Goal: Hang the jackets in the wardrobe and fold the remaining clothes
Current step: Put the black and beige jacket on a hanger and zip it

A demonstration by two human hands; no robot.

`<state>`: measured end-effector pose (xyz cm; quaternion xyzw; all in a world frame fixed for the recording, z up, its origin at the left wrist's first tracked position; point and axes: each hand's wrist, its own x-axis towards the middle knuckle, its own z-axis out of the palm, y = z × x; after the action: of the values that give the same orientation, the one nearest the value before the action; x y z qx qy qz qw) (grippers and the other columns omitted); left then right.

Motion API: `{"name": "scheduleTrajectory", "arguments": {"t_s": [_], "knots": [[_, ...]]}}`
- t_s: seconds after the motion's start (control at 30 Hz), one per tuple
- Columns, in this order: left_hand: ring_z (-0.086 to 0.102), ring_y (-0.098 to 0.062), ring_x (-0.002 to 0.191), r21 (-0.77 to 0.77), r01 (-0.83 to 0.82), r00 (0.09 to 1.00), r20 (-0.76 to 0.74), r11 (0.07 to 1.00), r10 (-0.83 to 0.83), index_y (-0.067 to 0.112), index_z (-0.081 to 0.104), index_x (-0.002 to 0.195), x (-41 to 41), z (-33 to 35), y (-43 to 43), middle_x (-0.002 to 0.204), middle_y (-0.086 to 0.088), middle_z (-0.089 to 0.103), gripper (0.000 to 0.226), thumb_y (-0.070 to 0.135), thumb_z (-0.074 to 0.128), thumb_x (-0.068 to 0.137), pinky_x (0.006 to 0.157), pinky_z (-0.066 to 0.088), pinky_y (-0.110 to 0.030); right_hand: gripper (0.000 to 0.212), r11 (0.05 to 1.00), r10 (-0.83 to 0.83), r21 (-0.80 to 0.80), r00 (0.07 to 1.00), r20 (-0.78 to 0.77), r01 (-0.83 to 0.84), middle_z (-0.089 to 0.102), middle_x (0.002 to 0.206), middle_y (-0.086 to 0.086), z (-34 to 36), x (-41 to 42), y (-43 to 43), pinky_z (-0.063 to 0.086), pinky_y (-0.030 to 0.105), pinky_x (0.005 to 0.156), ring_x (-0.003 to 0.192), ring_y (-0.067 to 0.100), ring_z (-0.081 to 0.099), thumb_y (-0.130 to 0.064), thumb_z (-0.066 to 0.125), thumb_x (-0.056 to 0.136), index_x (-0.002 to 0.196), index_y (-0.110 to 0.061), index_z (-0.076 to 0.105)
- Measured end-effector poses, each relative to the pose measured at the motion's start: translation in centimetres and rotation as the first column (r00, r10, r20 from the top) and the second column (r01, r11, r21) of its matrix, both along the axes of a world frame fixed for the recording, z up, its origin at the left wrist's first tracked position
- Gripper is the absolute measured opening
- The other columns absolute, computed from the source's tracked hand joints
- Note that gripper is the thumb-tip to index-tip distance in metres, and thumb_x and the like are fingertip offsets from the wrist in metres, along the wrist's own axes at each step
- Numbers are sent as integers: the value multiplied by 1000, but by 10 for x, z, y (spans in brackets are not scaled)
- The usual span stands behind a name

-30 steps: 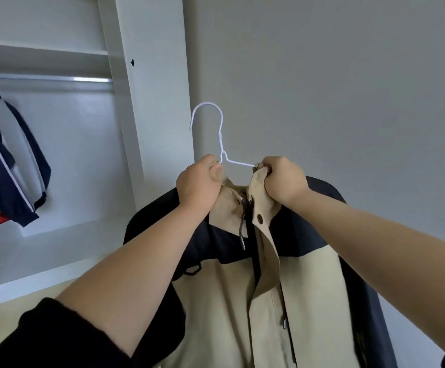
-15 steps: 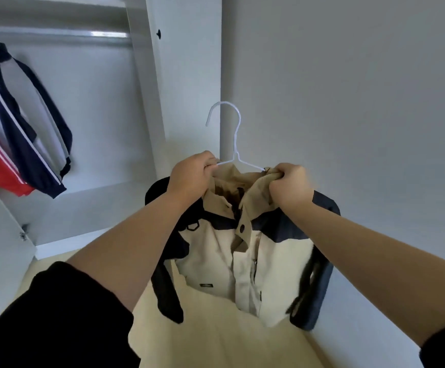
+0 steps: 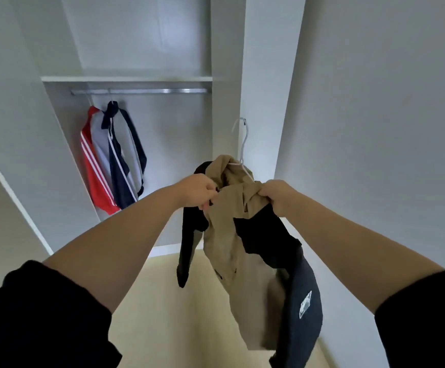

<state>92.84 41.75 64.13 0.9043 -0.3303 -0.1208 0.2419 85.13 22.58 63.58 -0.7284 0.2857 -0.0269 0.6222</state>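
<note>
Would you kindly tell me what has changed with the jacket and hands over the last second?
The tan jacket on its hanger has been carried from the wall toward the open wardrobe, whose rail now shows fully. Left hand and right hand still grip the collar; two jackets still hang there.

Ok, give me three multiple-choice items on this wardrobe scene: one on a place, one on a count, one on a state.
1. Where is the hanger of the tan jacket?
A. on the rail
B. held up before the wardrobe
C. on the floor

2. How many jackets hang on the rail?
A. none
B. two
C. five

3. What are the hands doing?
A. both gripping the tan jacket
B. both hanging idle
C. one gripping the rail

Answers: 1 B, its hook is free of the rail. 2 B, a red jacket and a navy jacket. 3 A, left hand and right hand clutch its collar.
</note>
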Motion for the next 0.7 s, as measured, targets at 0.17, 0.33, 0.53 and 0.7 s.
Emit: {"name": "scheduleTrajectory", "arguments": {"t_s": [0.17, 0.33, 0.53, 0.7], "knots": [[69, -11, 74, -140, -103, 973, -218, 985, 71, 16, 66, 77, 34, 4, 30, 80, -2, 72, 29, 27, 48, 97, 65, 48, -22, 37, 904, 9, 420, 985, 171, -81, 60, 99, 14, 12, 56, 41, 48, 34, 87, 99, 26, 60, 11, 36, 95, 129, 4, 47], [71, -13, 86, -27, -51, 913, -406, 998, 36, 13, 71, 92, 81, -4, 52, 89, -2, 75, 48, 55, 48, 92, 74, 54, -25, 30, 852, 80, 494, 975, 205, -174, 62, 102, 13, -10, 132, 74, 53, 31, 77, 93, 24, 62, 5, 45, 96, 125, 2, 52], [72, -18, 75, 136, -145, 914, -360, 980, 186, 8, 66, 100, 192, -21, 78, 91, -11, 72, 37, 42, 55, 90, 62, 57, -24, 16, 845, 155, 483, 969, 193, -231, 58, 76, 8, -32, 270, 118, 49, 20, 40, 66, 18, 56, 3, 51, 94, 82, -5, 57], [55, -13, 51, 167, -303, 938, -123, 938, 325, 12, 52, 65, 302, -24, 97, 63, -1, 53, 35, 29, 45, 96, 52, 44, -22, 19, 859, 251, 418, 955, 156, -295, 59, 74, 3, -33, 386, 133, 50, 27, 60, 70, 14, 58, 0, 46, 97, 83, -10, 54]]}}
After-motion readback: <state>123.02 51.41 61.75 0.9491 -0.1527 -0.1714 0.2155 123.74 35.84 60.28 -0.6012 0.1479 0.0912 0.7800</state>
